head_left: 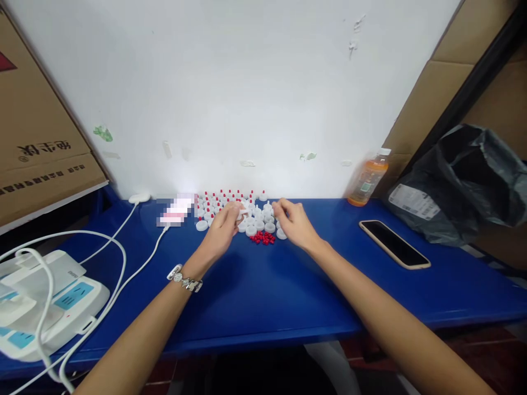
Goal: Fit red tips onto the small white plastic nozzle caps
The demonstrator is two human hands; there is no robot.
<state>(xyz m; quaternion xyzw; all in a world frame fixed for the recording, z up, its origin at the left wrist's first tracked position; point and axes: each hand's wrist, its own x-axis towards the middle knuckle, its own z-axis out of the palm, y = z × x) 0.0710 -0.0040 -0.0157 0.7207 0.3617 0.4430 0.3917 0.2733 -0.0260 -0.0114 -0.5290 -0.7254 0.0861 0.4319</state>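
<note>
On the blue table point(263, 291) near the white wall lie several white caps point(259, 222), some fitted with red tips point(222, 196) at the back. A small heap of loose red tips point(262, 238) lies in front of them. My left hand point(222, 230) reaches in from the lower left, a bracelet on its wrist, and pinches a white cap point(240, 213) between its fingertips. To the right of the caps, the fingers of my right hand point(294, 222) are curled over them; whether they hold a piece is hidden.
A phone point(394, 243) lies face up at the right, with an orange drink bottle point(368, 178) behind it and a black plastic bag point(461, 181) further right. White cables point(115, 258) and white devices point(45, 302) sit at the left. Cardboard boxes point(37, 126) lean at both sides.
</note>
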